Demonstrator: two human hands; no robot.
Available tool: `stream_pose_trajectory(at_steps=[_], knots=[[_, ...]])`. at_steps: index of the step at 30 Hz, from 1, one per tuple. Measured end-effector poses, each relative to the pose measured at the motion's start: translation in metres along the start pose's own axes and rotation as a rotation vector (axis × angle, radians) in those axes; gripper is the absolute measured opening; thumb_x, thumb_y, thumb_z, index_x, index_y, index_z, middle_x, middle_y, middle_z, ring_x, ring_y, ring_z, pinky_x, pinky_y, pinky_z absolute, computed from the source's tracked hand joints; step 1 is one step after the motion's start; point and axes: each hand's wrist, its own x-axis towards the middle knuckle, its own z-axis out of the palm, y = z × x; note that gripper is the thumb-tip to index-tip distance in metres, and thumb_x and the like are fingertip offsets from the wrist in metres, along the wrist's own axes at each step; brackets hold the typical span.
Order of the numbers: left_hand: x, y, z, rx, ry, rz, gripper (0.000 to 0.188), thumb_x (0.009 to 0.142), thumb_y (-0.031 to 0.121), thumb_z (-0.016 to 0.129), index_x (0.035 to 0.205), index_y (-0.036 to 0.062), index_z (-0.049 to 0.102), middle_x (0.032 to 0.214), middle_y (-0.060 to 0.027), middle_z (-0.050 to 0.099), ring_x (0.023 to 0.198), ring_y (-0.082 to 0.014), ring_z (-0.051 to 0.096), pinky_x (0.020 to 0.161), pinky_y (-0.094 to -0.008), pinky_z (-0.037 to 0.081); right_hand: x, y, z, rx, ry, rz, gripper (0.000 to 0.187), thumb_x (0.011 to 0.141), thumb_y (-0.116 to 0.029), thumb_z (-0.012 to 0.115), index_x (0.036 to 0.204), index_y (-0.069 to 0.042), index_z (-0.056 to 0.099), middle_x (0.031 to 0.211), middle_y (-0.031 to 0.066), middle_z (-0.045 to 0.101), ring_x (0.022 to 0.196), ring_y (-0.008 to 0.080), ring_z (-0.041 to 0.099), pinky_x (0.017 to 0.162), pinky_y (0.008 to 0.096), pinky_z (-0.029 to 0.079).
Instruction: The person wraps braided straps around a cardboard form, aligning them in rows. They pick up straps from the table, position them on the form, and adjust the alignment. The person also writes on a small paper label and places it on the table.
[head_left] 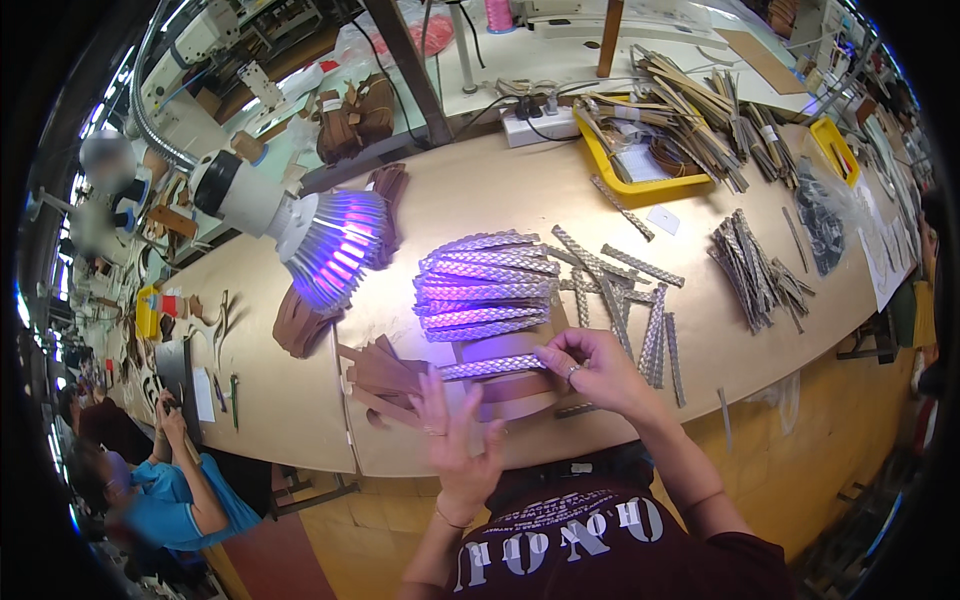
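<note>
A silvery braided strap (492, 368) lies crosswise over brown flat strips (515, 398) near the table's front edge. My right hand (600, 370) pinches its right end between thumb and fingers. At the strap's left end is my left hand (458, 445), somewhat blurred, its fingers spread and holding nothing I can see; whether a fingertip touches the strap I cannot tell. Just beyond my hands lies a thick pile of similar braided straps (485, 285), lit purple by a lamp. A fan of brown flat strips (385, 370) sticks out left of my left hand.
The finned lamp (335, 245) hangs low at the left of the pile. Loose braided straps (610, 285) and a bundle (745, 270) lie to the right. A yellow tray (650, 187) and power strip (537, 128) stand behind. A co-worker in blue (190, 500) sits at left.
</note>
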Motion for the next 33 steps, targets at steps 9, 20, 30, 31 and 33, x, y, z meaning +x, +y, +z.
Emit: stream_pose_trajectory(at_steps=[9,20,30,31,33], knots=[[0.017,0.009,0.011,0.093,-0.300,0.115,0.057,0.090,0.038,0.064,0.137,0.0088,0.051,0.151,-0.0285,0.027,0.141,-0.0463,0.023,0.112,-0.0563,0.021,0.003,-0.007,-0.002,-0.184,0.015,-0.033,0.033,0.094,-0.030,0.064,0.091,0.002,0.066,0.061,0.0059,0.058,0.055,0.0110,0.048,0.053,0.0298,0.041],[0.026,0.013,0.009,0.227,-0.375,0.156,0.061,0.087,0.044,0.065,0.135,0.0081,0.052,0.149,-0.0328,0.027,0.138,-0.0469,0.028,0.112,-0.0550,0.025,0.010,0.009,0.009,-0.280,0.141,-0.185,0.030,0.093,-0.032,0.064,0.090,-0.001,0.065,0.064,0.0122,0.060,0.055,0.0224,0.055,0.054,0.0353,0.043],[0.022,0.013,0.011,0.165,-0.343,0.114,0.059,0.086,0.039,0.068,0.135,0.0090,0.052,0.152,-0.0282,0.026,0.141,-0.0455,0.024,0.111,-0.0577,0.024,-0.005,0.025,0.021,0.208,0.166,-0.192,0.024,0.097,-0.023,0.059,0.098,0.001,0.063,0.076,0.0039,0.063,0.068,0.0095,0.054,0.061,0.0274,0.045],[0.021,0.013,0.012,0.145,-0.334,0.106,0.059,0.086,0.038,0.067,0.135,0.0092,0.052,0.152,-0.0276,0.026,0.141,-0.0453,0.023,0.111,-0.0586,0.023,-0.007,0.023,0.019,0.225,0.141,-0.209,0.023,0.097,-0.022,0.059,0.099,0.001,0.064,0.078,0.0027,0.063,0.070,0.0083,0.054,0.062,0.0264,0.045],[0.017,0.012,0.014,0.138,-0.335,0.085,0.058,0.086,0.037,0.068,0.135,0.0092,0.052,0.153,-0.0280,0.024,0.142,-0.0454,0.021,0.110,-0.0601,0.022,-0.010,0.017,0.015,0.157,0.138,-0.212,0.023,0.096,-0.021,0.060,0.100,0.002,0.064,0.080,0.0034,0.064,0.071,0.0089,0.055,0.064,0.0254,0.046]])
